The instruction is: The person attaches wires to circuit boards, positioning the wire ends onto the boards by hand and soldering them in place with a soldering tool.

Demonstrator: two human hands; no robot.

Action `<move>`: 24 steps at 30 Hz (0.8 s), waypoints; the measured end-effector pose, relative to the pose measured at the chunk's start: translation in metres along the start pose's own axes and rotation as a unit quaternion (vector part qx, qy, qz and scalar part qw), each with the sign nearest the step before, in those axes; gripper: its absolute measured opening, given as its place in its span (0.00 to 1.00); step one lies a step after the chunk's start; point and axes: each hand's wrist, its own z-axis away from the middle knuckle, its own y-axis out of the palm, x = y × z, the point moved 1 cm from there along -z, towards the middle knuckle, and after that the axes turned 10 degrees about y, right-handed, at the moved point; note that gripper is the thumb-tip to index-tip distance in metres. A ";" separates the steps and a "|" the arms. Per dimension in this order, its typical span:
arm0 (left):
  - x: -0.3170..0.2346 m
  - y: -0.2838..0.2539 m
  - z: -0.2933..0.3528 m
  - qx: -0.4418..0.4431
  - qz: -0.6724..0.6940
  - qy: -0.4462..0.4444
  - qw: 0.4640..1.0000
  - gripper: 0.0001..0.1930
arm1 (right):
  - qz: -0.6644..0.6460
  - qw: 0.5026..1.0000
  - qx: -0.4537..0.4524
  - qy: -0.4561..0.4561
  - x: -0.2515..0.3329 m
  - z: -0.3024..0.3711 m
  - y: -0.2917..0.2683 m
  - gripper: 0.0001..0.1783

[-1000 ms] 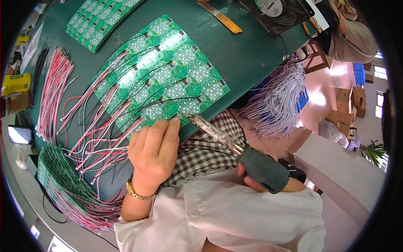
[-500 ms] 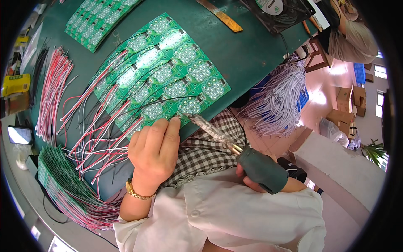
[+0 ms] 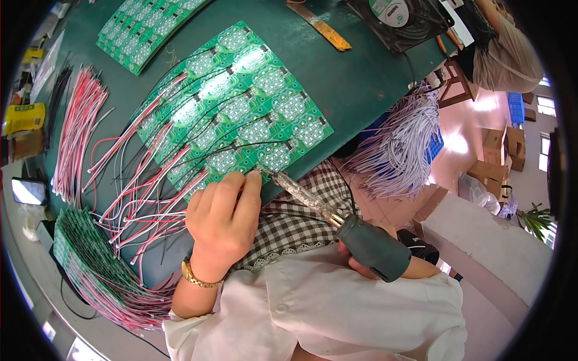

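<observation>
The step in hand looks like soldering a lead onto the large green panel of circuit boards [image 3: 241,114] lying on the dark green bench [image 3: 361,84]; the left hand [image 3: 224,218] rests at the panel's near edge, fingers curled and pinched at the tips, apparently on a thin wire, though the wire itself is too fine to make out between them; the right hand [image 3: 361,262] is mostly hidden behind the grey handle of the soldering iron [image 3: 337,219] and is wrapped closed round it, the iron's tip meeting the board just beside the left fingertips. The next move, as a judgement, calls for a steady tip on the pad and a wire kept motionless till the joint sets. No true container shows; loose stock lies in heaps: a bundle of red and white wires [image 3: 75,129] at the left, a second panel [image 3: 144,30] further back, a stack of wired boards [image 3: 90,265] at the near left, a sheaf of white wires [image 3: 403,144] off the right edge.
</observation>
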 end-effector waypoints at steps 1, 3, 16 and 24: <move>0.000 -0.001 0.000 0.002 0.000 0.001 1.000 0.10 | -0.002 1.000 0.000 -0.006 -0.002 0.001 0.001 0.13; 0.000 -0.001 -0.001 0.003 0.000 0.001 1.000 0.10 | -0.003 1.000 -0.001 -0.011 0.000 0.000 0.000 0.13; -0.003 -0.007 -0.004 0.040 0.013 -0.019 0.999 0.15 | 0.056 0.979 0.001 0.195 0.025 -0.008 -0.019 0.18; -0.003 -0.007 -0.002 0.051 0.001 -0.011 0.999 0.15 | 0.102 0.994 -0.030 -0.005 0.000 0.000 -0.008 0.29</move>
